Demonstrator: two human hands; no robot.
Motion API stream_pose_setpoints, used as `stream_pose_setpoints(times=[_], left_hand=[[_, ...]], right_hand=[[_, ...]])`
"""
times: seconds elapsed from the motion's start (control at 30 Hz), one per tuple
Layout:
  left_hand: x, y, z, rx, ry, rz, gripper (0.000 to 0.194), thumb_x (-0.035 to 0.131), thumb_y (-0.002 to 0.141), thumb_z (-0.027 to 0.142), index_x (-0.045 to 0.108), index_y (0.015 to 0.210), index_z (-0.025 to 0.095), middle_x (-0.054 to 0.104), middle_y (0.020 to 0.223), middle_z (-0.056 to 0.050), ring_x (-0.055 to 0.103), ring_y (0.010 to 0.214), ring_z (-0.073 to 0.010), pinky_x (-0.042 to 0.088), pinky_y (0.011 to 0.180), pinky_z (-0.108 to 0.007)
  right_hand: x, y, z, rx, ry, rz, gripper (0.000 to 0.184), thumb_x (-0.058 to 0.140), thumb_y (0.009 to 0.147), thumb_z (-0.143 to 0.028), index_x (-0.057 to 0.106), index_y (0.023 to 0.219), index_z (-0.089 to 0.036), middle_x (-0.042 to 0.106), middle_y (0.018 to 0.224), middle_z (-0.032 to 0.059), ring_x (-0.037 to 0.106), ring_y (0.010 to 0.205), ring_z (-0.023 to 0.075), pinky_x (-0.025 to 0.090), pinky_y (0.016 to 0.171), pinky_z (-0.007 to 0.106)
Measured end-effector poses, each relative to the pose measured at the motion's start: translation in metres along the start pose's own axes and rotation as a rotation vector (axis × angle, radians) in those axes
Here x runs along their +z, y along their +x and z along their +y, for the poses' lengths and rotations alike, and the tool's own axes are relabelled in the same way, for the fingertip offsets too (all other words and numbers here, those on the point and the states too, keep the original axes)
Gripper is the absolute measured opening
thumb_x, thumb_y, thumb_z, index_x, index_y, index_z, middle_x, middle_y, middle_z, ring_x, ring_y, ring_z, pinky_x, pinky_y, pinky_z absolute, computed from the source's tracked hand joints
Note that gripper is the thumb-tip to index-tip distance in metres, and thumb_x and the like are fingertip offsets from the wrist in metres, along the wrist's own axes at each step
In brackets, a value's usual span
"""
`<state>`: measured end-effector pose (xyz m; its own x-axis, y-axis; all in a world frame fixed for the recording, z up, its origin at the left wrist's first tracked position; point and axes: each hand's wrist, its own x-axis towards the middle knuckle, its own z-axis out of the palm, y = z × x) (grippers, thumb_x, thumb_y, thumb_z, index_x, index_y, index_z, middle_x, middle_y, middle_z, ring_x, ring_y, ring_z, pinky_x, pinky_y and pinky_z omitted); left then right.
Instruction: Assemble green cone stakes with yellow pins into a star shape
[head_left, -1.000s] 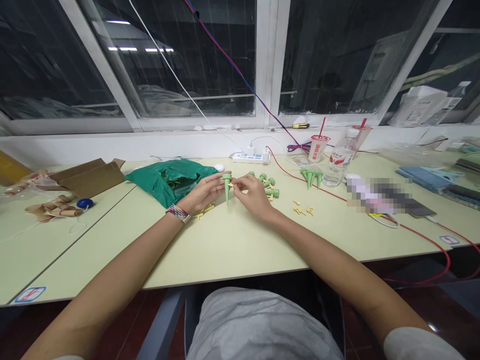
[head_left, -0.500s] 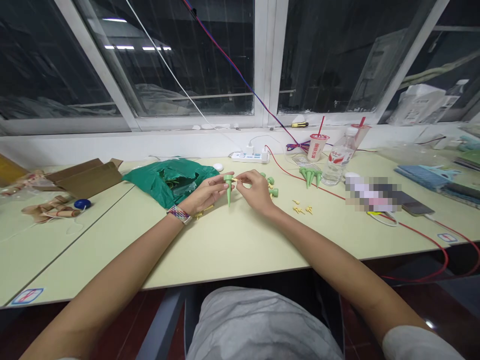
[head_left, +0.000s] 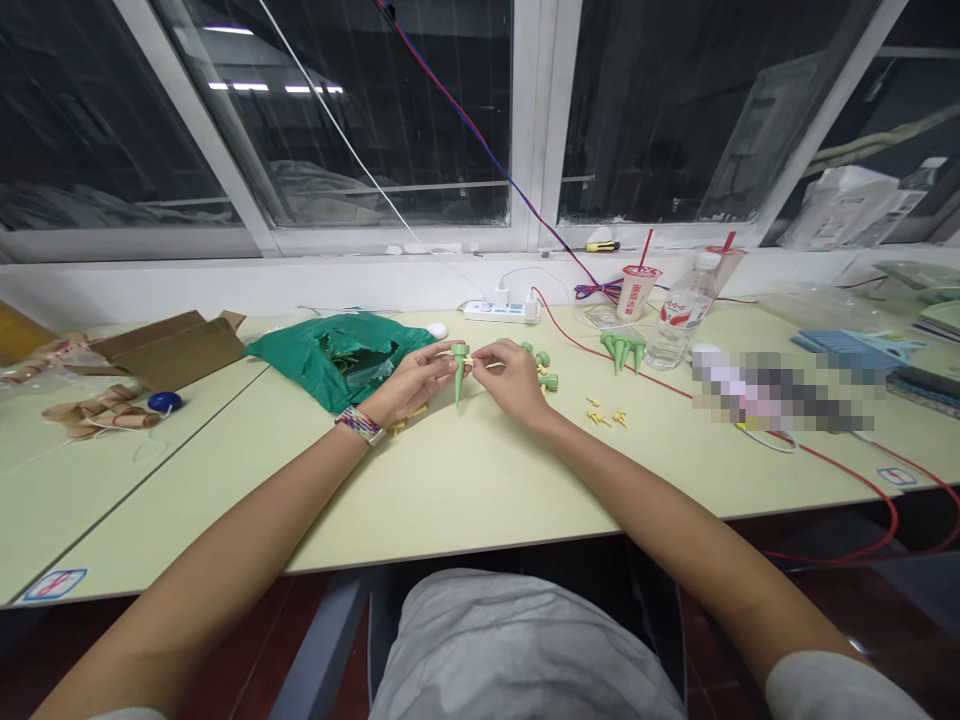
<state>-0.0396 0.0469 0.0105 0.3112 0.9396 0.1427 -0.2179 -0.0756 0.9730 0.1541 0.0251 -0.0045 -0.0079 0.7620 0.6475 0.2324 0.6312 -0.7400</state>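
My left hand point(head_left: 409, 387) pinches a green cone-shaped spike point(head_left: 458, 372) near its top, point down, just above the pale table point(head_left: 480, 480). My right hand point(head_left: 514, 378) is closed on a small yellow piece point(head_left: 471, 361) at the top of that spike. Several more green spikes point(head_left: 543, 370) lie just beyond my right hand. A few small yellow pieces point(head_left: 606, 413) are scattered to its right. Under my left wrist lie other yellow pieces point(head_left: 409, 417).
A green plastic bag point(head_left: 337, 355) sits left of my hands. Three upright green spikes point(head_left: 621, 352), a cup with a straw point(head_left: 636, 291), a water bottle point(head_left: 679, 320), a power strip point(head_left: 501, 313) and a red cable point(head_left: 825, 460) lie to the right. A cardboard box point(head_left: 169, 345) is at left.
Both hands stay together on the spike; the yellow piece has moved in against the spike's top. The view has shifted slightly.
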Motion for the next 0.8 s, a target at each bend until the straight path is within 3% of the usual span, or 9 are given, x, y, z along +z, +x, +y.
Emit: stream_pose_setpoints(times=[0.2, 0.4, 0.53, 0.73, 0.8], left_hand=[[-0.001, 0.0, 0.0, -0.006, 0.014, 0.028, 0.046, 0.096, 0.067, 0.024, 0.08, 0.11, 0.019, 0.079, 0.099, -0.008, 0.075, 0.096, -0.0231, 0.061, 0.096, -0.039], [0.002, -0.001, 0.003, 0.031, -0.014, 0.073, 0.042, 0.1, 0.058, 0.023, 0.076, 0.092, 0.019, 0.077, 0.09, -0.004, 0.072, 0.084, -0.0182, 0.062, 0.087, -0.035], [0.004, -0.001, 0.004, 0.068, -0.047, 0.077, 0.043, 0.101, 0.056, 0.021, 0.072, 0.088, 0.018, 0.077, 0.091, -0.002, 0.071, 0.079, -0.0145, 0.062, 0.084, -0.032], [0.001, 0.0, 0.004, 0.093, -0.013, 0.063, 0.044, 0.102, 0.056, 0.021, 0.073, 0.09, 0.019, 0.075, 0.08, -0.001, 0.073, 0.079, -0.0173, 0.063, 0.086, -0.035], [0.0, 0.001, 0.002, 0.101, -0.008, 0.051, 0.045, 0.102, 0.056, 0.02, 0.072, 0.089, 0.019, 0.076, 0.085, -0.002, 0.074, 0.082, -0.0181, 0.064, 0.087, -0.036]], right_hand=[[0.0, 0.0, 0.002, 0.029, 0.048, -0.008, 0.008, 0.07, 0.084, -0.021, 0.076, 0.089, -0.02, 0.07, 0.091, 0.0036, 0.072, 0.079, 0.017, 0.064, 0.078, 0.033], [-0.002, 0.001, -0.003, 0.179, 0.217, -0.016, 0.01, 0.075, 0.08, -0.025, 0.076, 0.089, -0.021, 0.074, 0.075, -0.0008, 0.075, 0.07, 0.0174, 0.064, 0.074, 0.033], [-0.003, 0.003, -0.005, 0.235, 0.358, 0.007, 0.016, 0.082, 0.074, -0.029, 0.074, 0.085, -0.019, 0.075, 0.072, -0.0004, 0.075, 0.067, 0.0174, 0.065, 0.069, 0.031], [-0.005, 0.003, -0.009, 0.256, 0.447, -0.021, 0.033, 0.092, 0.067, -0.045, 0.076, 0.078, -0.018, 0.075, 0.071, 0.0025, 0.075, 0.07, 0.0192, 0.067, 0.066, 0.033], [-0.006, 0.003, -0.01, 0.266, 0.455, -0.038, 0.037, 0.094, 0.064, -0.048, 0.076, 0.077, -0.018, 0.075, 0.069, 0.0024, 0.074, 0.069, 0.0192, 0.067, 0.065, 0.033]])
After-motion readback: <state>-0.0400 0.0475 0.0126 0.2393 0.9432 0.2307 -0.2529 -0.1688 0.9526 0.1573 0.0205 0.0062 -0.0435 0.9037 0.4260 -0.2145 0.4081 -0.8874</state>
